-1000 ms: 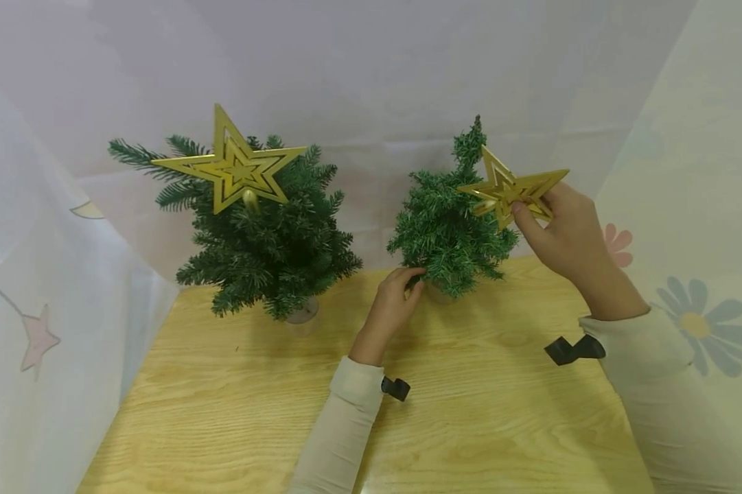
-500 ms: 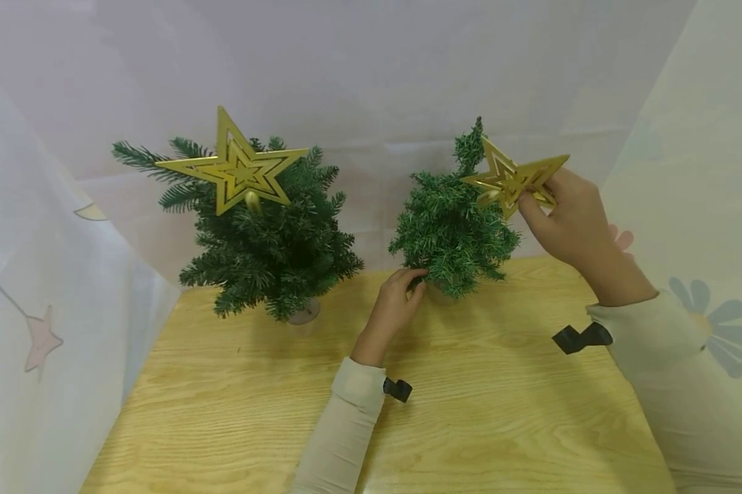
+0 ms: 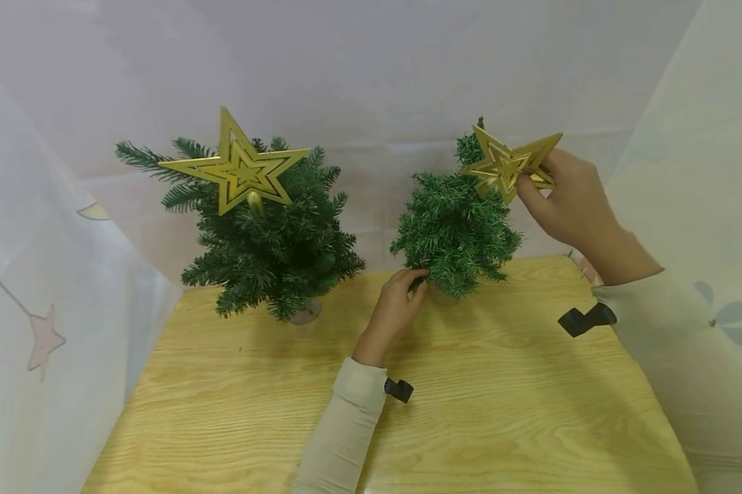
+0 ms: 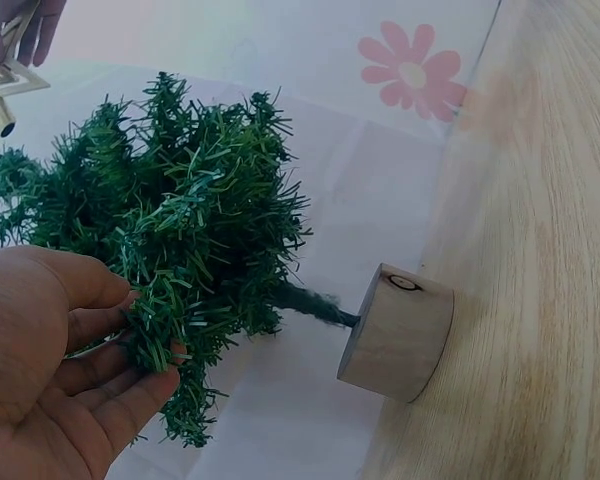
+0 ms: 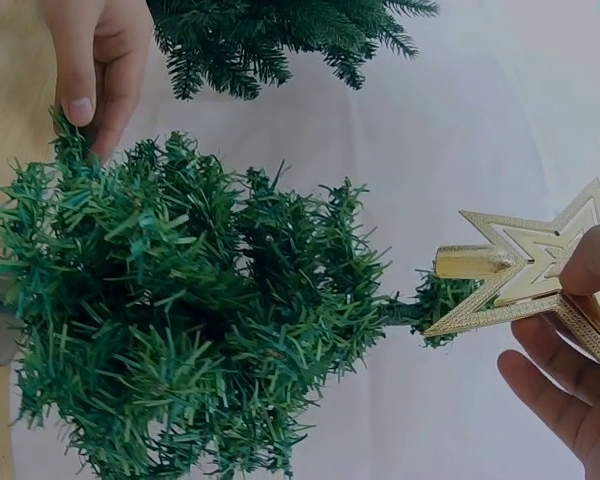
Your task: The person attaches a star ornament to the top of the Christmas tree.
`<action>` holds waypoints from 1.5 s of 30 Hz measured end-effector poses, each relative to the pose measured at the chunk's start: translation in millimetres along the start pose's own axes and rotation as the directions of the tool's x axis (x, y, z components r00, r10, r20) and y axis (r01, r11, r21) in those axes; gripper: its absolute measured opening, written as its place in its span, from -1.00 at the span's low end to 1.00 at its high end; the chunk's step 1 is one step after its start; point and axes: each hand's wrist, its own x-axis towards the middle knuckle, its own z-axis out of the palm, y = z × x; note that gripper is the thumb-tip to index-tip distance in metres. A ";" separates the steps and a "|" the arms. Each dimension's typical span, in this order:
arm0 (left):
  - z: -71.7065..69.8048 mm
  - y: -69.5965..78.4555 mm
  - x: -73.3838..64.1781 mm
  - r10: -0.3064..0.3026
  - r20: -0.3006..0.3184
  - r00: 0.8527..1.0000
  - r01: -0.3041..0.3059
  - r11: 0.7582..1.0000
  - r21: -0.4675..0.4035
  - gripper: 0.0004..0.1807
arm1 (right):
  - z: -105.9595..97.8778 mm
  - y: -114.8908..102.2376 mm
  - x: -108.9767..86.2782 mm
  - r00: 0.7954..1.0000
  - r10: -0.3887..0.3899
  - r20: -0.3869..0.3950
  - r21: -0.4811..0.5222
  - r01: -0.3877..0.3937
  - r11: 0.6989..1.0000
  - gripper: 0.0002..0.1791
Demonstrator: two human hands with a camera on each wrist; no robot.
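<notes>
A small green artificial Christmas tree (image 3: 457,226) stands at the table's back right, on a round wooden base (image 4: 400,335). My left hand (image 3: 395,305) pinches one of its lower branches between thumb and curled fingers, as the left wrist view shows. Beside the tree's thin top, my right hand (image 3: 571,199) grips a gold star tree topper (image 5: 540,265) by one side, thumb on its face. The star's hollow socket (image 5: 470,262) points toward the tree, and in the head view the star overlaps part of the tree's tip.
A fuller, darker Christmas tree (image 3: 278,254) with its own gold star (image 3: 245,171) at the top stands at the back left. Pale cloth (image 3: 377,82) hangs behind and at both sides of the wooden table (image 3: 506,398).
My right hand has lifted the star higher along the small tree, up beside its tip, and the star's tilt has changed slightly. The left hand has stayed at the lower branch.
</notes>
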 end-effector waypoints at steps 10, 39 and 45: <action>0.0 0.4 0.1 -0.013 0.013 1.000 0.014 1.000 -0.010 -0.59 | -6.7 -0.5 16.4 1.000 -0.003 0.022 -0.021 0.003 1.000 -0.72; -3.3 0.4 -2.6 -0.026 0.011 1.000 0.026 0.999 -0.024 -0.58 | -18.9 -5.0 54.2 0.999 -0.019 -0.037 -0.056 0.017 0.998 -0.73; -3.9 1.1 -2.7 -0.026 0.017 1.000 0.026 0.999 -0.027 -0.58 | -17.5 -1.5 57.2 0.999 0.011 -0.040 -0.070 -0.014 0.997 -0.71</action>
